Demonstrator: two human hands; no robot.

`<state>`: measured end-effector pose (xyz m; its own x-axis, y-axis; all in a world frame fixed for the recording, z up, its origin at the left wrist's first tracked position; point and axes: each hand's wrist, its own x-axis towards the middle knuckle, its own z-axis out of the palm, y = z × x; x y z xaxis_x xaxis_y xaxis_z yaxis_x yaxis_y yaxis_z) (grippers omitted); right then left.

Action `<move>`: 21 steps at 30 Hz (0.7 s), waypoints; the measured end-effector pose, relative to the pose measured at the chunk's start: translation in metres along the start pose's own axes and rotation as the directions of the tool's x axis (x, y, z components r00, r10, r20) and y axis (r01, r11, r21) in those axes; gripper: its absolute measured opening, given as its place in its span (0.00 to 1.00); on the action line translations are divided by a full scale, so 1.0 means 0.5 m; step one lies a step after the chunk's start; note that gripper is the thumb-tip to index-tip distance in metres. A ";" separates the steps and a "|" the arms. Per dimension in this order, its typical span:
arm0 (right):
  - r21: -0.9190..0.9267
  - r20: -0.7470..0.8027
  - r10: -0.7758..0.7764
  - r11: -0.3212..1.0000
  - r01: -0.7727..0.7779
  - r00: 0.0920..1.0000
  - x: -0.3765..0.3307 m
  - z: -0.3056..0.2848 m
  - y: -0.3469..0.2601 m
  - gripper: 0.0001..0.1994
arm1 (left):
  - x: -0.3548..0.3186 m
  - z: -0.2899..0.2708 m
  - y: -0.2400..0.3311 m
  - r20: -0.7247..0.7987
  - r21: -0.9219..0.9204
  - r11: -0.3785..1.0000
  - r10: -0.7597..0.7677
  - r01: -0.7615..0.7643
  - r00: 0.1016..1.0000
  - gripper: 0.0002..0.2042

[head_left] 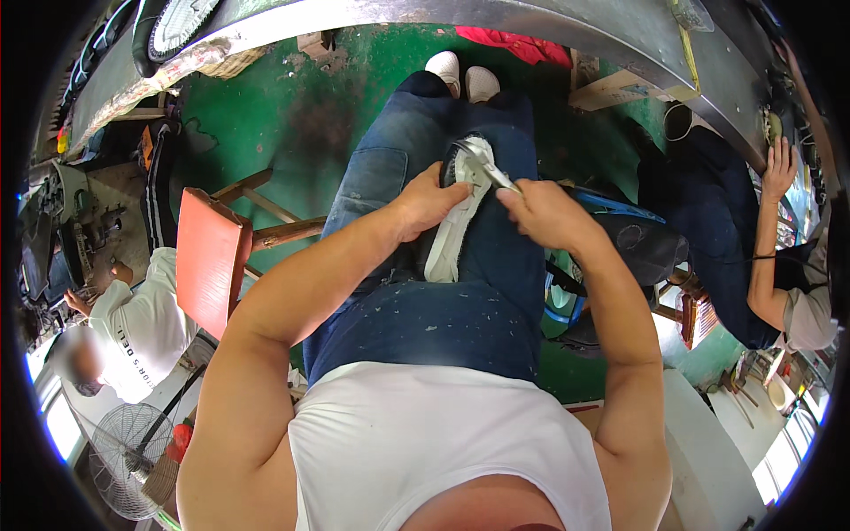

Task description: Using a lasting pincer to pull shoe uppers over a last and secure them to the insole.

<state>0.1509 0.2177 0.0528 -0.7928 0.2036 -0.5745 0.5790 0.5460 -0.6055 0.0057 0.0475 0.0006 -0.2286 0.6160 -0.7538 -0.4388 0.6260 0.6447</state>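
Observation:
A shoe (452,241) lies across my lap with its long white underside facing up and a dark edge along its side. My left hand (427,205) grips it at the left edge, the thumb resting on the white surface. My right hand (547,212) is closed round the handle of silver metal pincers (485,165). Their head lies over the far end of the shoe, and I cannot tell whether the jaws bite its edge.
A metal-edged bench (390,12) curves across the far side, bearing a white-lined shoe (180,26). At left stand a red-padded chair (212,261), a person in white (146,319) and a wire fan (131,460). Another person's hand (779,168) rests on the bench at right.

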 end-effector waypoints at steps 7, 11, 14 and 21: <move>0.369 0.240 0.165 0.896 -0.247 0.957 -0.111 -0.024 0.005 0.23 | 0.005 -0.029 0.018 0.141 -0.156 0.986 -0.037 0.059 0.989 0.22; 0.108 0.336 -0.011 0.994 -0.027 0.942 -0.143 0.006 -0.024 0.20 | 0.004 -0.035 0.026 0.199 -0.130 0.989 -0.048 0.075 0.979 0.24; 0.003 0.149 -0.091 0.996 0.092 0.985 -0.158 0.056 -0.026 0.19 | 0.008 -0.034 0.015 0.189 -0.156 0.985 -0.045 0.075 0.981 0.24; 0.022 0.172 -0.063 0.998 0.060 0.983 -0.173 0.072 -0.023 0.20 | 0.007 -0.031 -0.001 0.181 -0.128 0.991 -0.005 0.029 0.983 0.26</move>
<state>0.2200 0.1644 0.0896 -0.7833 0.0263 -0.6211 0.5343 0.5392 -0.6510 -0.0082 0.0419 -0.0043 -0.0649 0.6891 -0.7217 -0.5529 0.5772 0.6009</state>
